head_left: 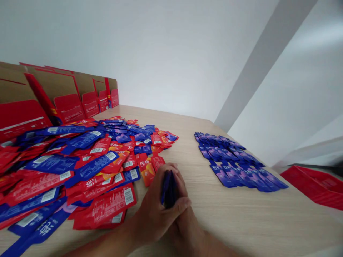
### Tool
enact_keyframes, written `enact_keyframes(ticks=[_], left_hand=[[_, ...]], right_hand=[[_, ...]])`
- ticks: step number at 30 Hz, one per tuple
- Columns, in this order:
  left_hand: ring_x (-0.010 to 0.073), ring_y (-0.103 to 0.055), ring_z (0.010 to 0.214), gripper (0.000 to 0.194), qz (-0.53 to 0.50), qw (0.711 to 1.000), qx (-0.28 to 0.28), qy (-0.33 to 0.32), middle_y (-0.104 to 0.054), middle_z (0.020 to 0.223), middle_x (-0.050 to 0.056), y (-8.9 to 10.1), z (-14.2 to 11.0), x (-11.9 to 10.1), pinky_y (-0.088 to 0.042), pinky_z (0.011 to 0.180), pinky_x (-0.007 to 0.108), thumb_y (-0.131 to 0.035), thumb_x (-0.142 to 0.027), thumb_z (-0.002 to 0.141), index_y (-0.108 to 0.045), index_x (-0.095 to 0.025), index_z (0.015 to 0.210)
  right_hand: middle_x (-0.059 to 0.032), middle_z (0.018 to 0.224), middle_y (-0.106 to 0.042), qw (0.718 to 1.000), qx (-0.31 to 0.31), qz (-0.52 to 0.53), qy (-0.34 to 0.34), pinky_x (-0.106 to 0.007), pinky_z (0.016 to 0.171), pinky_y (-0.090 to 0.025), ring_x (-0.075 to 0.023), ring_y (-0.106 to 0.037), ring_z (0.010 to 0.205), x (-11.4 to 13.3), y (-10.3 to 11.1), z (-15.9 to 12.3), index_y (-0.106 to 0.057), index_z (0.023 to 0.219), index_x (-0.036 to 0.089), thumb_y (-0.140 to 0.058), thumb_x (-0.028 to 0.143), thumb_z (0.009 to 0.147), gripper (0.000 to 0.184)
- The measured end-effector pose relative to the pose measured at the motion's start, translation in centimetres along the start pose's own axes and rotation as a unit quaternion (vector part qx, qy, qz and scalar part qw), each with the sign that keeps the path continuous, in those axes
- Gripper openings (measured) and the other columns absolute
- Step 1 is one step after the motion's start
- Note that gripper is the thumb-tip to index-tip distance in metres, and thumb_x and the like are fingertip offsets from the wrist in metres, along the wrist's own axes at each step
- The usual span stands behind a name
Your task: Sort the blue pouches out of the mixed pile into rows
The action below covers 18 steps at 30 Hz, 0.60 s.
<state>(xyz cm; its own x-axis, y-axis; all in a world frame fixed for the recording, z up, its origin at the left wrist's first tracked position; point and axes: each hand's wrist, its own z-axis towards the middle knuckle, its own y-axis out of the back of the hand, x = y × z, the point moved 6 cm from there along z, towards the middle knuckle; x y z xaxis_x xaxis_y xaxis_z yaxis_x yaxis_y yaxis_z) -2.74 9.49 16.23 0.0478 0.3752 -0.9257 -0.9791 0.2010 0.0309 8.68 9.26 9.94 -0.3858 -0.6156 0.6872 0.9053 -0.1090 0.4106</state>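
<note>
Head view: the left hand (pixel 155 210) and right hand (pixel 184 203) are cupped together, wrists close, forearms entering from the bottom edge; the left thumb crosses toward the right hand. Both clasp a bundle of dark blue sachets (pixel 169 189) on edge between the palms, above the table (pixel 227 225), between the mixed sachet pile (pixel 93 157) and the rows of blue-purple sachets (pixel 238 160). The bundle's count and printed faces are hidden; most right fingers are obscured. The red carton (pixel 318 184) is cut off by the right edge.
</note>
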Motion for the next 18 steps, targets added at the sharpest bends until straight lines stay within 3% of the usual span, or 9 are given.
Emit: enact_keyframes(ticks=[3, 7, 10, 12, 15, 18], left_hand=[[0.0300, -0.058, 0.138, 0.048, 0.048, 0.999, -0.006, -0.019, -0.066, 0.139, 0.009, -0.2, -0.2, 0.3, -0.045, 0.120, 0.047, -0.078, -0.029, 0.089, -0.057, -0.027, 0.132], [0.0330, -0.063, 0.137, 0.050, 0.034, 0.994, -0.042, 0.093, -0.070, 0.141, 0.012, 0.1, -0.7, 3.9, -0.046, 0.119, 0.050, -0.075, -0.035, 0.090, -0.061, -0.025, 0.136], [0.0353, -0.067, 0.132, 0.047, -0.067, 0.972, -0.145, 0.173, -0.078, 0.128, 0.010, 1.1, -0.5, 5.3, -0.046, 0.119, 0.051, -0.080, -0.038, 0.081, -0.071, -0.024, 0.124], [0.0357, -0.072, 0.120, 0.039, -0.151, 0.945, -0.191, 0.217, -0.081, 0.112, 0.007, 1.4, -0.1, 5.5, -0.053, 0.109, 0.051, -0.080, -0.034, 0.073, -0.074, -0.024, 0.110], [0.0336, -0.075, 0.112, 0.030, -0.259, 0.917, -0.192, 0.237, -0.081, 0.104, 0.006, 1.3, 0.8, 4.8, -0.059, 0.095, 0.044, -0.078, -0.028, 0.068, -0.073, -0.022, 0.096], [0.0315, -0.075, 0.114, 0.042, -0.297, 0.892, -0.221, 0.261, -0.081, 0.110, 0.005, 1.6, 0.6, 4.3, -0.060, 0.093, 0.039, -0.086, -0.028, 0.063, -0.073, -0.021, 0.102]], right_hand=[[-0.0095, 0.183, -0.023, 0.998, 0.052, -0.039, 0.028, -0.058, 0.128, -0.043, -0.0358, -0.028, 0.166, -0.1, -0.1, -0.4, -0.006, 0.177, 0.037, -0.056, 0.019, 0.104, 0.090], [-0.0171, 0.184, -0.013, 0.968, 0.166, -0.169, 0.081, -0.072, 0.127, -0.034, -0.0416, -0.011, 0.169, 0.1, -0.4, -1.6, 0.012, 0.176, 0.030, -0.055, 0.014, 0.102, 0.101], [-0.0205, 0.183, -0.013, 0.973, 0.119, -0.188, 0.057, -0.076, 0.125, -0.035, -0.0439, -0.008, 0.169, 0.3, -0.1, -1.6, 0.011, 0.176, 0.027, -0.061, 0.014, 0.097, 0.108], [-0.0223, 0.180, -0.019, 0.987, 0.073, -0.141, 0.015, -0.068, 0.125, -0.042, -0.0417, -0.018, 0.168, 0.7, 0.3, -1.2, -0.003, 0.173, 0.026, -0.068, 0.015, 0.093, 0.104], [-0.0185, 0.169, -0.037, 0.998, 0.035, -0.054, -0.017, -0.055, 0.120, -0.052, -0.0349, -0.044, 0.157, 1.9, 1.1, -0.2, -0.035, 0.146, 0.031, -0.072, 0.012, 0.087, 0.073], [-0.0125, 0.151, -0.054, 0.998, 0.045, 0.025, -0.027, -0.048, 0.114, -0.056, -0.0296, -0.059, 0.142, 3.0, 1.4, 1.1, -0.042, 0.120, 0.031, -0.073, 0.008, 0.080, 0.055]])
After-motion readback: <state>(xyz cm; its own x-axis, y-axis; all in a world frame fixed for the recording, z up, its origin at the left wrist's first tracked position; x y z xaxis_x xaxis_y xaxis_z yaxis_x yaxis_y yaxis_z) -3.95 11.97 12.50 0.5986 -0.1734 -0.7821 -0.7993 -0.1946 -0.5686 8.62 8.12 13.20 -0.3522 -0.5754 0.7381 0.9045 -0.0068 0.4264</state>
